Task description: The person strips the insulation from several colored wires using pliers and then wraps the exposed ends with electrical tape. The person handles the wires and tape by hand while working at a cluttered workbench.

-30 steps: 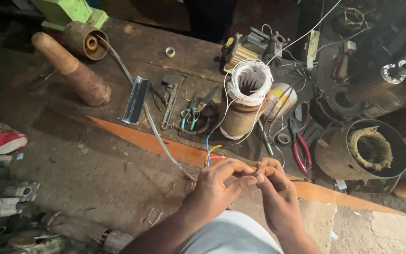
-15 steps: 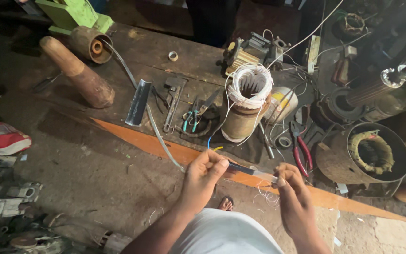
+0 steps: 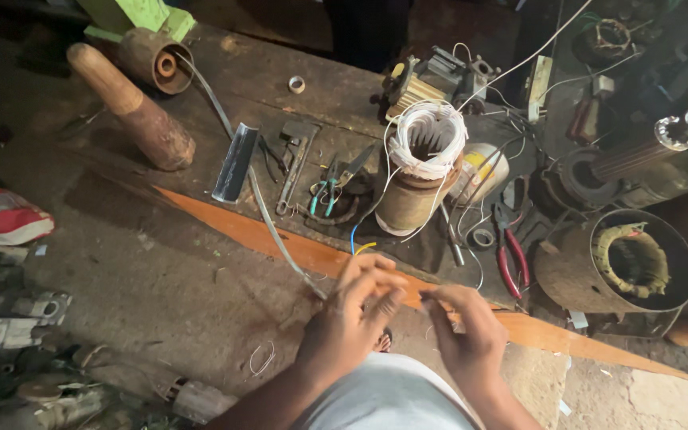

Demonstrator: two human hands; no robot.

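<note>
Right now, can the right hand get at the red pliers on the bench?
Probably yes. The right hand sits just below and left of the red pliers, with only loose thin wires between them. But its fingers are pinching a strand with the left hand, so it must let go first.

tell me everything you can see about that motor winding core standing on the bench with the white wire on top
The winding core is a stubby upright cylinder with a dull brownish metal body, standing on the dark wooden bench just beyond the orange strip. Its hollow top is ringed by a thick bundle of white windings, bound in loops. Thin white leads, plus one blue and one yellow, trail from it toward the hands. A cream-and-yellow roll sits against its right side. Neither the left hand nor the right hand touches it.
</note>
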